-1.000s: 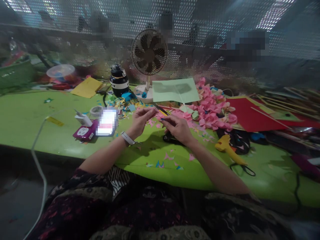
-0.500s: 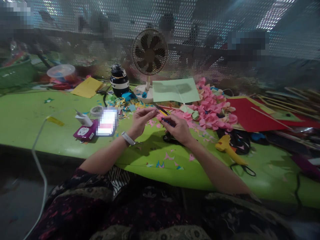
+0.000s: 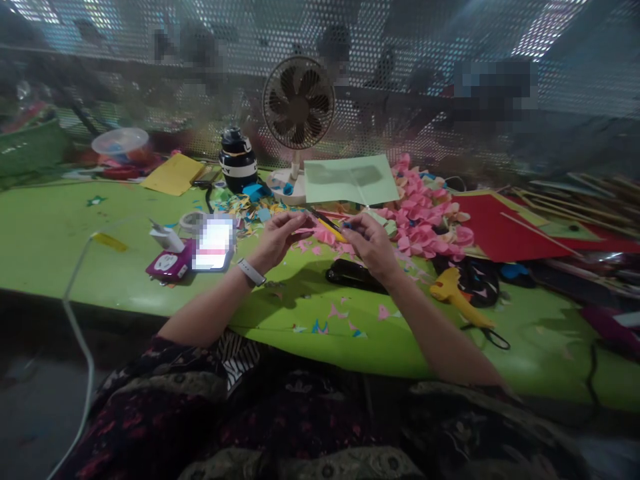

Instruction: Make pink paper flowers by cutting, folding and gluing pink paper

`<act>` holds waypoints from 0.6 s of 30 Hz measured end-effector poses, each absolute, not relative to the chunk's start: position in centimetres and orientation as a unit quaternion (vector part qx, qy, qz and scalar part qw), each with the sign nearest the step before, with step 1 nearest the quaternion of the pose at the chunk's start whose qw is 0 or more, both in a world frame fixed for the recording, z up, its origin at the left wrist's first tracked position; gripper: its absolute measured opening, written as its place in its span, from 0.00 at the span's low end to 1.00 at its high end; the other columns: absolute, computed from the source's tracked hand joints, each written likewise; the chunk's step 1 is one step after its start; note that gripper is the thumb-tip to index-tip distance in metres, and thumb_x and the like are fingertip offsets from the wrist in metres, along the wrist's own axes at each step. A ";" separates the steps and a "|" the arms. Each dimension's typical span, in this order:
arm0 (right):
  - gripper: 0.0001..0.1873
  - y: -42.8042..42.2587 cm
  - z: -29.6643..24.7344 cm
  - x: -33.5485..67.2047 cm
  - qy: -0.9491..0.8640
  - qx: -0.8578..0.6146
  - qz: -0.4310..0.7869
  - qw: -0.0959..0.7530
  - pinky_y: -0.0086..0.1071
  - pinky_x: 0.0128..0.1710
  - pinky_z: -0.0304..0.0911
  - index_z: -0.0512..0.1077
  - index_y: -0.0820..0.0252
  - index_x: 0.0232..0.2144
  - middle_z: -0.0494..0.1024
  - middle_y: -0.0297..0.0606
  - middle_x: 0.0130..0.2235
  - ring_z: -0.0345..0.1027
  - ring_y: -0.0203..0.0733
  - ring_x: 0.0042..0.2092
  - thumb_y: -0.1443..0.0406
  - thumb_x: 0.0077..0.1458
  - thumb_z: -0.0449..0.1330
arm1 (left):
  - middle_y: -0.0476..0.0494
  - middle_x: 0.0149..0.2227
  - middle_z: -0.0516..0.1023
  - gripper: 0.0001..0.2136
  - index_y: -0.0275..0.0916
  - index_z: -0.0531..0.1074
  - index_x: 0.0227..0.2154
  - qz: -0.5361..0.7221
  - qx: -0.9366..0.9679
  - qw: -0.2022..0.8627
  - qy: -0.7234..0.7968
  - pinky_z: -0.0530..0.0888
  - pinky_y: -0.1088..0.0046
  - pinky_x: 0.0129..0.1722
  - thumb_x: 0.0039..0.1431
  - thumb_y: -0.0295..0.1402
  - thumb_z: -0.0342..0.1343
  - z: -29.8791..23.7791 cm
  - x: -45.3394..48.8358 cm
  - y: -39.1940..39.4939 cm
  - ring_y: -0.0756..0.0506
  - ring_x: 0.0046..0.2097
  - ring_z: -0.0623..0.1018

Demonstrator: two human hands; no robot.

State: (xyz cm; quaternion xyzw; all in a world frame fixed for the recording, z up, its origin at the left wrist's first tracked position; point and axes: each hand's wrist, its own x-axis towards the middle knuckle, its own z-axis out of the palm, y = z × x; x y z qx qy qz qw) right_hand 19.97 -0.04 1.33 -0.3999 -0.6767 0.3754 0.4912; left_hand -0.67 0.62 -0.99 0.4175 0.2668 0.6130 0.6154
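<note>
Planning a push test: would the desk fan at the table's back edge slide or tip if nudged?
Likely tips if pushed high: the desk fan has a wide round head on a thin stem over a small white base. Probably light; it looks plastic. A low push might slide it on the smooth green table.

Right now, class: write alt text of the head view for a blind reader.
Over a green table, the left hand pinches pink paper; the right hand holds a small blue item. Pink paper flowers, a fan and a yellow glue gun are nearby.
</note>
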 end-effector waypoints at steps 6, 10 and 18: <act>0.19 -0.5 1.4 19.4 -0.618 -0.392 0.518 0.443 0.27 0.18 0.39 0.70 0.59 0.33 0.59 0.22 0.19 0.44 0.27 0.19 0.52 0.47 0.68 | 0.48 0.33 0.83 0.14 0.40 0.79 0.26 0.584 0.465 0.623 0.233 0.76 0.70 0.48 0.43 0.43 0.74 -1.2 -0.3 0.5 0.49 0.39 0.81; 0.22 -0.9 1.3 19.0 -0.630 -0.384 0.510 0.442 0.26 0.20 0.43 0.72 0.59 0.38 0.62 0.24 0.21 0.48 0.27 0.21 0.51 0.48 0.69 | 0.46 0.36 0.84 0.14 0.40 0.79 0.23 0.567 0.497 0.614 0.233 0.73 0.69 0.51 0.44 0.44 0.73 -1.7 0.0 0.7 0.47 0.43 0.81; 0.23 -1.4 1.5 18.7 -0.649 -0.364 0.542 0.392 0.27 0.18 0.38 0.75 0.59 0.34 0.56 0.22 0.18 0.43 0.27 0.19 0.47 0.47 0.69 | 0.41 0.47 0.83 0.14 0.39 0.77 0.21 0.546 0.487 0.638 0.241 0.71 0.62 0.53 0.43 0.43 0.73 -2.1 0.1 0.7 0.40 0.52 0.78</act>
